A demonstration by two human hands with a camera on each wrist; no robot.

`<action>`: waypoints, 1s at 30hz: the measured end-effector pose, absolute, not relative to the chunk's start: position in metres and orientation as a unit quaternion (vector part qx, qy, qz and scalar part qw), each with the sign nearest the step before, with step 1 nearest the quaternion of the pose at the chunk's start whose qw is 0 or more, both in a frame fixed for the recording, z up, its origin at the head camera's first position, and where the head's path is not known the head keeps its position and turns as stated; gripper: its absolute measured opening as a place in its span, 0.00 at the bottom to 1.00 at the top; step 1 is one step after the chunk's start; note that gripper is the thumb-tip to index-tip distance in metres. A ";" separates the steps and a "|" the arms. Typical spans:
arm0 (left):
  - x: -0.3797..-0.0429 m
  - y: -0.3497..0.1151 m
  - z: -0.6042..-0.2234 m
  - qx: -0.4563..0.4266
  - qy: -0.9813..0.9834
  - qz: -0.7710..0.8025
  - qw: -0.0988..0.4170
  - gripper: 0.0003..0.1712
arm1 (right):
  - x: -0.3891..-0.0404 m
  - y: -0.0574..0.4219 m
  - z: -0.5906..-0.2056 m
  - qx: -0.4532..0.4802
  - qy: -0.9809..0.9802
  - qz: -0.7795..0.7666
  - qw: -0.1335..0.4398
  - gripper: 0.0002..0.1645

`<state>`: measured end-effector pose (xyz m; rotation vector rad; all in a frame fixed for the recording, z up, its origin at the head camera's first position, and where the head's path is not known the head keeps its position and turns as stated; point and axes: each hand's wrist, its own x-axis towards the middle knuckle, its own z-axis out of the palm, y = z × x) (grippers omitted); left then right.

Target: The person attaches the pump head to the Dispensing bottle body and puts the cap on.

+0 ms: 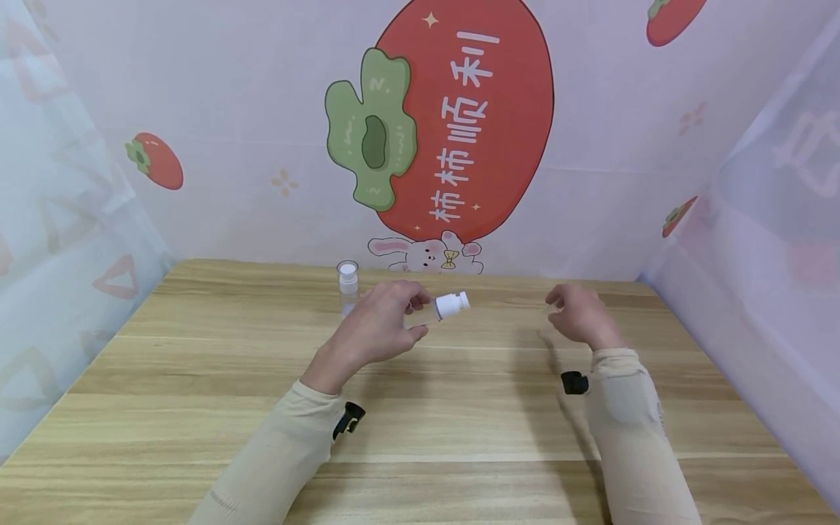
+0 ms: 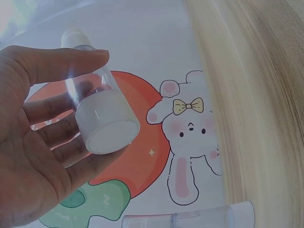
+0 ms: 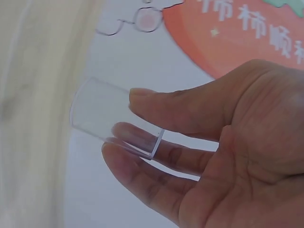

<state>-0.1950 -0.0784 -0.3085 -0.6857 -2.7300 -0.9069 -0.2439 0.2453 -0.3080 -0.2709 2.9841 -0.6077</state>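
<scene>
My left hand (image 1: 377, 324) grips a small clear pump bottle (image 1: 451, 305) above the table, tilted so its white pump top points right. In the left wrist view, the thumb crosses the bottle's clear body and the white base (image 2: 107, 124) faces the camera. Apart from it, over the right side of the table, my right hand (image 1: 580, 315) pinches a clear cap (image 3: 97, 108) between thumb and fingers, best seen in the right wrist view. Another clear bottle (image 1: 348, 283) with a white pump and its cap on stands upright just behind the left hand.
The wooden table (image 1: 459, 467) meets a printed cloth backdrop (image 1: 230, 211) with a large red persimmon and a rabbit. Cloth sides rise at the left and right edges. A small black device (image 1: 574, 383) sits at each wrist.
</scene>
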 end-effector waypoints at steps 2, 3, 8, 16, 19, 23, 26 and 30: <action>-0.195 -0.078 -0.308 -0.232 -0.919 -0.305 0.093 0.20 | -0.240 0.243 -0.302 -0.094 0.973 -0.208 0.033 0.20; -0.195 -0.078 -0.308 -0.232 -0.919 -0.305 0.093 0.20 | -0.239 0.241 -0.300 -0.097 0.972 -0.211 0.029 0.20; -0.196 -0.078 -0.308 -0.231 -0.919 -0.306 0.092 0.20 | -0.230 0.233 -0.288 -0.106 0.967 -0.233 0.018 0.20; -0.195 -0.077 -0.307 -0.228 -0.919 -0.308 0.094 0.21 | -0.220 0.223 -0.272 -0.135 0.959 -0.249 -0.002 0.20; -0.195 -0.077 -0.306 -0.230 -0.918 -0.307 0.100 0.21 | -0.217 0.220 -0.268 -0.141 0.956 -0.258 -0.011 0.19; -0.195 -0.077 -0.306 -0.231 -0.917 -0.305 0.110 0.21 | -0.214 0.216 -0.266 -0.154 0.949 -0.274 -0.023 0.18; -0.195 -0.077 -0.306 -0.230 -0.917 -0.304 0.117 0.21 | -0.214 0.213 -0.267 -0.171 0.941 -0.290 -0.031 0.18; -0.195 -0.077 -0.307 -0.231 -0.916 -0.304 0.123 0.20 | -0.213 0.210 -0.269 -0.203 0.927 -0.311 -0.045 0.17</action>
